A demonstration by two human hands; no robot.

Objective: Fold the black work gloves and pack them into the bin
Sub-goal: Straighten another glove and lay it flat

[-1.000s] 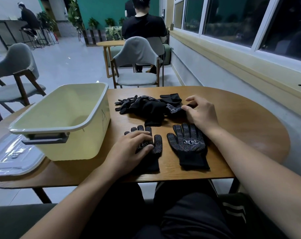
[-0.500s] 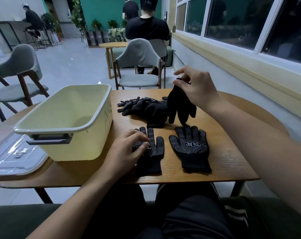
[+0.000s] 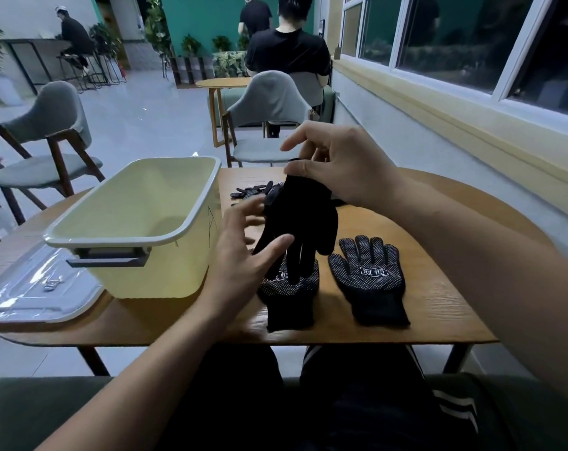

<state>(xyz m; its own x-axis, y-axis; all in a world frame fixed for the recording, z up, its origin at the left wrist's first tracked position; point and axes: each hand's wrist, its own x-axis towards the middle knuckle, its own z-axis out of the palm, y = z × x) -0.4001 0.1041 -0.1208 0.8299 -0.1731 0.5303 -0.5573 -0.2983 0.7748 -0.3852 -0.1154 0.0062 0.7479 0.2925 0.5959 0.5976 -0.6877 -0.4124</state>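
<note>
My right hand (image 3: pixel 337 164) pinches a black work glove (image 3: pixel 300 216) by its cuff, so it hangs fingers-down above the table. My left hand (image 3: pixel 243 252) is raised with fingers spread, reaching toward the hanging glove's left side. Two dotted black gloves lie flat near the front edge: one (image 3: pixel 290 294) under the hanging glove, the other (image 3: pixel 368 281) to its right. More gloves (image 3: pixel 251 191) are heaped further back, mostly hidden. The pale yellow bin (image 3: pixel 139 222) stands to the left, with nothing visible inside.
A clear lid (image 3: pixel 32 294) lies left of the bin on the wooden table (image 3: pixel 438 307). Grey chairs (image 3: pixel 269 125) stand beyond the table. A wall and window sill run along the right. People sit in the background.
My right hand has carried the glove nearer and over the front gloves. My left hand has lifted off the left flat glove and now reaches up toward the hanging one.
</note>
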